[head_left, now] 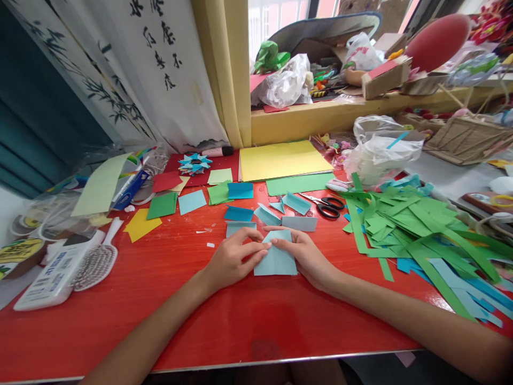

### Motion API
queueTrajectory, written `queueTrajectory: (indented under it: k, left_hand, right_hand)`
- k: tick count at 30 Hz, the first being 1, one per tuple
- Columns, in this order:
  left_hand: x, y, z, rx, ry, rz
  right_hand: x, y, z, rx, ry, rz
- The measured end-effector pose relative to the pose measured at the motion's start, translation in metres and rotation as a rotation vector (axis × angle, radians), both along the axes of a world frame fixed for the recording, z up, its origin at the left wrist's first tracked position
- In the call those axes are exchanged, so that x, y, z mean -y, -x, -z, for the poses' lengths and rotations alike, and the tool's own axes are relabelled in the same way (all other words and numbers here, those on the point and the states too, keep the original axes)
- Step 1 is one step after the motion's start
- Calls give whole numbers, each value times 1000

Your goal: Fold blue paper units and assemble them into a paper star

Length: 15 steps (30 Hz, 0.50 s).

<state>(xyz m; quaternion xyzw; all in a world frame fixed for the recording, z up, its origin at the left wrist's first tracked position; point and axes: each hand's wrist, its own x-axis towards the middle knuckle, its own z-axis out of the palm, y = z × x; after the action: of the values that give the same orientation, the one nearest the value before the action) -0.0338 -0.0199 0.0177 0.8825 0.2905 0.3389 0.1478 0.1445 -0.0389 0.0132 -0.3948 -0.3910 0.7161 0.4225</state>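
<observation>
A light blue paper square (276, 259) lies flat on the red table (168, 289) in front of me, its top folded to a point. My left hand (232, 259) pinches the paper's upper left edge with thumb and fingers pressed together. At the upper right edge my right hand (306, 256) presses down, fingertips meeting the left hand at the fold. Several folded blue paper pieces (267, 215) lie just beyond my hands.
Black-handled scissors (326, 206) lie beyond, to the right. A heap of green paper strips (404, 227) covers the right side. Yellow sheets (282, 159), coloured squares (162, 205) and a folded paper star (194, 163) sit further back. A hairbrush (96, 262) and white remote (52, 278) lie left.
</observation>
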Motion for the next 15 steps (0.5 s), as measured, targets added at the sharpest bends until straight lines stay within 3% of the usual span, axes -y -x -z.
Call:
queueTrajectory:
  k: [8, 11, 15]
  left_hand:
    - [11, -16, -13, 131, 508, -197]
    - [12, -17, -13, 110, 568, -239]
    - [10, -16, -12, 151, 610, -277]
  right_hand:
    - [1, -3, -3, 299, -248, 7]
    - [1, -3, -2, 388, -327, -1]
    - [1, -2, -2, 403, -308, -29]
